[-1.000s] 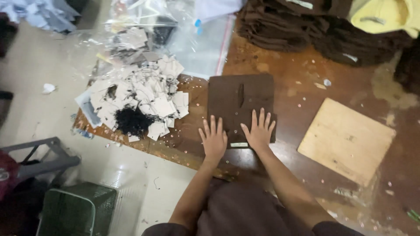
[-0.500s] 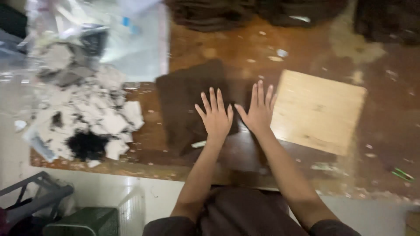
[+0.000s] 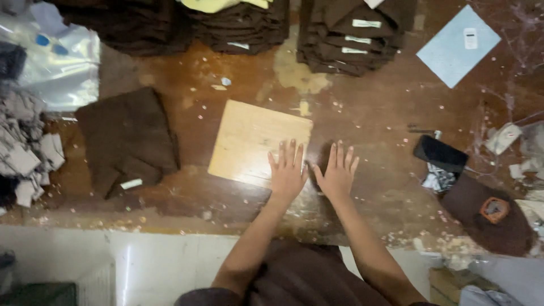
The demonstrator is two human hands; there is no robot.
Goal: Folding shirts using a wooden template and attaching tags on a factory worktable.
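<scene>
Head view: flat hands [image 3: 311, 173] press smooth square wooden board [image 3: 255, 141].

Clear plastic bags [image 3: 62, 62] far left, white tags [image 3: 358, 39] on stacked brown garments, pale blue sheet [image 3: 458, 45] top right

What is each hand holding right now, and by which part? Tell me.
Nothing is held. The left hand lies flat, fingers spread, on the lower right corner of the light wooden board. The right hand lies flat on the bare worktable beside it.
</scene>
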